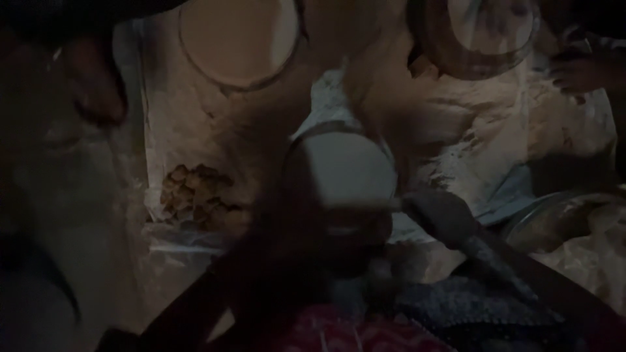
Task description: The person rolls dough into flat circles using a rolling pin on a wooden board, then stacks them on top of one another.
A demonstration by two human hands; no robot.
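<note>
Grip state cannot be told for either hand, since the scene is dark and smeared by blur. The left hand [287, 215] is seen as a dark shape at the lower left edge of a pale round disc [342, 166], with its forearm running down towards the lower left corner. The right hand [424, 205] is met at the disc's right edge, and its greyish arm slopes away to the lower right. Whether fingers are closed on the disc or only laid against it is not shown.

The disc is placed in the middle of the view, flat-faced and smooth, above a red and blue patterned cloth [404, 326].

Beyond it a white, flour-dusted sheet [469, 130] is spread. A second pale flat round [238, 39] is laid on it at the top, and a rimmed round dish [479, 32] is set to its right. A heap of brown, lumpy pieces [195, 195] is seen left of the disc. A shiny metal bowl [554, 218] is partly shown at the right edge. Other people's hands are seen at the upper right [577, 72] and upper left [98, 88].
</note>
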